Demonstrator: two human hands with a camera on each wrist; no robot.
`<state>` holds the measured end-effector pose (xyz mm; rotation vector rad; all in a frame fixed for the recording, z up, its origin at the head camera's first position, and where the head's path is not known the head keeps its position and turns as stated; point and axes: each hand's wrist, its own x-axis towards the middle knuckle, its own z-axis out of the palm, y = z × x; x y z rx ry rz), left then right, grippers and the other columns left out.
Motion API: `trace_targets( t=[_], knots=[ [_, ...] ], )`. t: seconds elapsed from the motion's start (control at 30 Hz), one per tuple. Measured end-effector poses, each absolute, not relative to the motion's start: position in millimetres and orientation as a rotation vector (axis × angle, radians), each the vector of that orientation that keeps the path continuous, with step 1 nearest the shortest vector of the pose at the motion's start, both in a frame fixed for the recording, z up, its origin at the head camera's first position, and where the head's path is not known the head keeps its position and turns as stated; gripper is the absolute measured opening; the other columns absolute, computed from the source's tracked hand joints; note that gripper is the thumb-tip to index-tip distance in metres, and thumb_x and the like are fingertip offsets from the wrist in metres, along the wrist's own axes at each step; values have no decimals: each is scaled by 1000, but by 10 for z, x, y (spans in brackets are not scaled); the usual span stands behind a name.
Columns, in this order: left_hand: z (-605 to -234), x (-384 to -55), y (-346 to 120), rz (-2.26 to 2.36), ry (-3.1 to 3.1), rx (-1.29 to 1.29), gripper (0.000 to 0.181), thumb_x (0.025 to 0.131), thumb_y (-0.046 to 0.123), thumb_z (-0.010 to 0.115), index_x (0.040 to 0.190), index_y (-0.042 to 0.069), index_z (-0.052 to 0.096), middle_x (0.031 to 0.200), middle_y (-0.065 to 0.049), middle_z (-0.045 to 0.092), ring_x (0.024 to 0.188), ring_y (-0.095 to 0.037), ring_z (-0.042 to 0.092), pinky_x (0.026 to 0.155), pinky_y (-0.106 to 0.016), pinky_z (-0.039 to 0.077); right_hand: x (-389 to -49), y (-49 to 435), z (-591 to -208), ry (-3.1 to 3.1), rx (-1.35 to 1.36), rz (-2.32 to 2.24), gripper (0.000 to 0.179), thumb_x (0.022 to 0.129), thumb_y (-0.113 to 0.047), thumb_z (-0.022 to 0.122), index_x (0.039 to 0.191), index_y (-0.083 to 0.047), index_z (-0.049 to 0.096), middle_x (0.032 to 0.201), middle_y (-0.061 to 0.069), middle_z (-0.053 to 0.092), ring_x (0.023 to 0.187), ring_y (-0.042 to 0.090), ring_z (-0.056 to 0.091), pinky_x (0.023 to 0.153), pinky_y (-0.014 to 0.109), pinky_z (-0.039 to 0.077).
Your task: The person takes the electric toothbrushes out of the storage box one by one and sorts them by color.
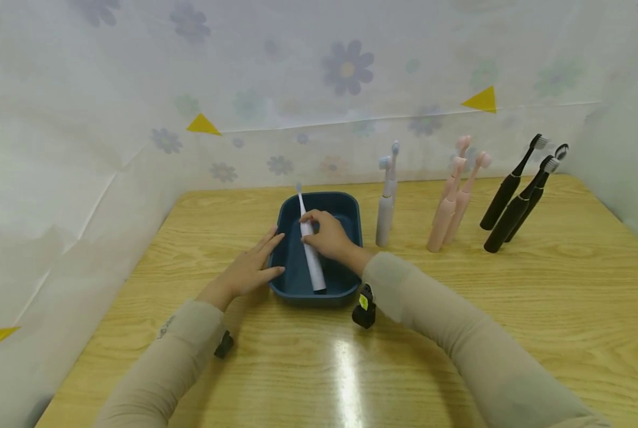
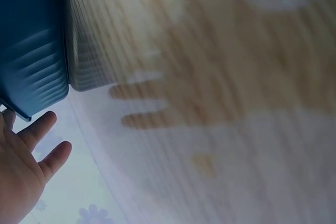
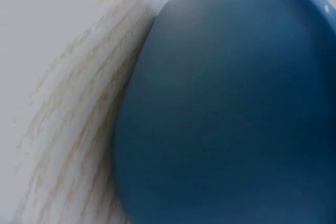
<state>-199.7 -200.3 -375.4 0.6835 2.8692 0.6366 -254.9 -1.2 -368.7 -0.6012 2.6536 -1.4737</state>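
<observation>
A dark blue rectangular box (image 1: 313, 301) stands on the wooden table. In it a pale lavender electric toothbrush (image 1: 313, 264) leans, its handle's lower end near the front wall and its head above the back rim. My right hand (image 1: 329, 235) reaches over the box and pinches the toothbrush's upper handle between thumb and fingers. At the box's left side my left hand (image 1: 249, 267) rests against the rim with fingers extended. The left wrist view shows that hand (image 2: 18, 177) beside the box's wall (image 2: 34, 51). Only the box's outer side (image 3: 220, 103) fills the right wrist view; the right hand is hidden there.
Right of the box stand two light grey electric toothbrushes (image 1: 385, 221), then three pink ones (image 1: 440, 226) and three black ones (image 1: 506, 224), all upright on the table (image 1: 431, 297). A flowered white sheet (image 1: 276, 89) hangs behind the table.
</observation>
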Motion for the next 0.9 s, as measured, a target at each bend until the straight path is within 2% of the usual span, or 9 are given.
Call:
trace_targets(
  t=[0.17,0.3,0.5,0.67,0.73,0.8,0.9],
  knots=[
    [-3743,-2001,-1999,629,2866,682,65,88,35,46,140,16,12,144,3,-3,111,-33,41,88,-50,31,-2527,25,-3661,2610,-574,-1632,37,76,-5,64,111,-8,51,111,12,46,80,21,53,62,30,47],
    [-3736,-2012,-1997,610,2871,693,65,88,35,45,140,15,12,144,3,-3,88,-28,53,82,-45,36,-2501,59,-3592,2579,-603,-1759,39,77,-3,63,113,-8,49,112,11,46,80,20,54,62,30,47],
    [-3726,-2014,-1990,614,2871,694,65,88,35,45,140,15,12,144,4,-3,81,-22,53,81,-43,37,-2452,99,-3468,2577,-660,-1854,42,77,-4,63,116,-9,47,112,9,46,83,20,55,64,31,48],
    [-3735,-2015,-1999,607,2872,695,65,88,37,45,140,15,12,144,4,-3,59,-13,47,76,-39,38,-2399,137,-3375,2535,-659,-1921,44,77,-5,64,117,-8,45,115,8,45,87,20,55,68,30,48],
    [-3741,-2014,-2002,606,2876,697,65,88,37,45,140,15,12,144,4,-3,61,-14,48,76,-40,38,-2374,161,-3338,2498,-669,-1966,46,77,-4,63,118,-7,43,116,9,44,89,21,54,71,30,47],
    [-3745,-2011,-2004,606,2881,702,65,88,36,45,140,15,12,144,2,-2,73,-17,52,80,-42,37,-2346,188,-3304,2471,-684,-2003,48,77,-3,63,120,-6,41,117,10,44,90,22,54,72,30,47],
    [-3750,-2005,-2006,609,2882,700,65,88,36,45,140,15,12,144,2,-2,80,-24,53,81,-44,36,-2296,240,-3245,2432,-734,-2045,50,78,-1,61,122,-4,38,118,13,42,92,24,53,75,29,45]
  ],
)
